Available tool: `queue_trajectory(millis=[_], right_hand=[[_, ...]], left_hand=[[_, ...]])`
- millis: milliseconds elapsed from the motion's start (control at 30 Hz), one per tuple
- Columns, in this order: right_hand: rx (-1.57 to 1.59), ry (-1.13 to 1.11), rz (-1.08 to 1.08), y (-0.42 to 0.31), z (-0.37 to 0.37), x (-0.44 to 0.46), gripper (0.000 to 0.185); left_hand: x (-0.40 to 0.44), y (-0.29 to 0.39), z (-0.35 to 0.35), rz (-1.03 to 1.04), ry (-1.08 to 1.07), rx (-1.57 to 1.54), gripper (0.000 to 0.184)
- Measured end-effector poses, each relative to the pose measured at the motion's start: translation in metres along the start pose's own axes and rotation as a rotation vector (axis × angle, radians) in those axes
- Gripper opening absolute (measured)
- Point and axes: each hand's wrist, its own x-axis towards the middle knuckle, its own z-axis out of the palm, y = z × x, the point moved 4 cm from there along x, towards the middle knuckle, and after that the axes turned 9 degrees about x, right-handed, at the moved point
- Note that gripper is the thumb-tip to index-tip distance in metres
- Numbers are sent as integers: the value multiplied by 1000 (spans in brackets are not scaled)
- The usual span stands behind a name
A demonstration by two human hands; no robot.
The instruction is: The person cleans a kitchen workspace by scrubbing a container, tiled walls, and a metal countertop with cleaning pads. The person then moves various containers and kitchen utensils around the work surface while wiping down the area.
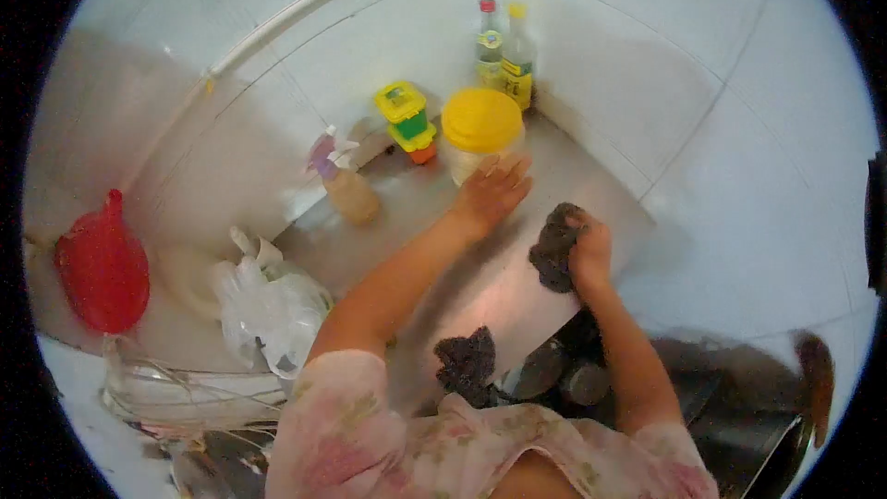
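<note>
The right hand [591,251] is closed around a crumpled dark cloth [555,249], fingers curled over its edge, and the cloth lies against the metal counter [504,285] on the hand's inner side. The left hand [494,194] is open, its fingers extended and slightly parted, at the lower front of a clear jar [483,134] with a yellow lid [482,119]; it seems to touch the jar, though the exact contact is hard to tell. A second dark piece [467,365] (much like the first, crumpled too) lies on the counter nearer the body, well apart from both hands.

The counter has a dull sheen and runs into a tiled corner. Behind the jar stand two bottles, one with a red cap [487,6] and one with a yellow cap [517,10]. Left of the jar are a small yellow-and-green container [407,111] and a spray bottle [351,194], then white plastic bags [273,310] and a red object [104,268] further out. A pale pipe [277,23] crosses the wall [370,46]. Dark cookware [730,397] sits at lower right.

Both arms reach forward from short floral sleeves, the left slanting inward across the counter, the right bent up from the lower right.
</note>
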Motion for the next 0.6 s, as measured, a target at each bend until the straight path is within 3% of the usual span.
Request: queue_trajectory(millis=[100,200,300,400,467,533,600], right_hand=[[-18,16,-60,1,2,4,42],[-21,-21,-85,2,1,8,42],[-44,-44,-56,13,9,10,42],[-19,-25,-37,12,10,7,42],[-8,-6,-49,12,10,7,43],[-17,10,-76,22,14,4,43],[-13,3,-85,7,4,4,43]], left_hand=[[1,-25,70,68,-100,150,34],[32,-64,53,-27,-231,414,33],[31,-78,57,-127,-190,347,36],[4,-63,20,-582,173,-162,45],[-33,-58,-21,-959,243,-316,46],[-95,-53,-22,-1336,579,-155,65],[-152,-60,-11,-1678,587,217,74]])
